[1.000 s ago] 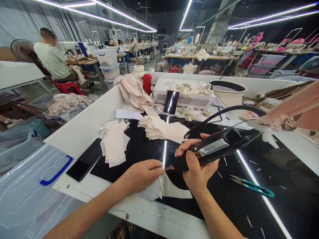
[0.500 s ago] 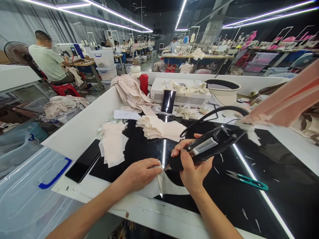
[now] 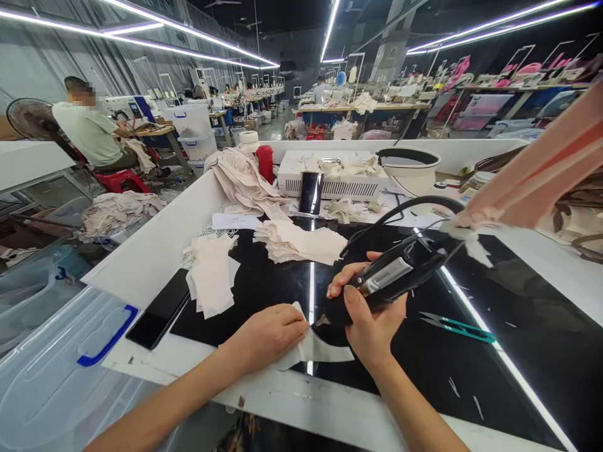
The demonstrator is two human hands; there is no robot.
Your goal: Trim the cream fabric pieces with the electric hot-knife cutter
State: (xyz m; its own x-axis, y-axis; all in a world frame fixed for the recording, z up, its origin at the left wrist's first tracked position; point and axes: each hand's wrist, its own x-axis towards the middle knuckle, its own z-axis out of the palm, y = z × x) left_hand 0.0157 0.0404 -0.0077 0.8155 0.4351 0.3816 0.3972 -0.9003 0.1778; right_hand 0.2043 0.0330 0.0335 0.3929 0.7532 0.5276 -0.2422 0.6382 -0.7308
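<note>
My right hand (image 3: 372, 320) is wrapped round a black corded power tool (image 3: 389, 270) with a silver plate on its side. Its small pointed tip is turned down and left, close to the cream fabric piece (image 3: 330, 351). Whether the tip touches the cloth I cannot tell. My left hand (image 3: 271, 336) pinches that piece, its fingers pressed together on the black glossy panel (image 3: 268, 289). Part of the cloth is hidden under the palm. Behind the hands lie a fanned stack of cream fabric pieces (image 3: 301, 242) and a smaller stack of pale pieces (image 3: 211, 282).
Teal thread snips (image 3: 464, 329) lie to the right among white scraps. A phone (image 3: 157, 307) rests at the left edge. At the back stand a white vented box (image 3: 339, 182), a red cup (image 3: 266, 163) and a round cream container (image 3: 409, 169). Peach cloth (image 3: 532, 169) hangs at right.
The cream piece has turned slightly, and a corner now sticks up past my left fingertips. Both hands keep their hold. The whole view has shifted a little.
</note>
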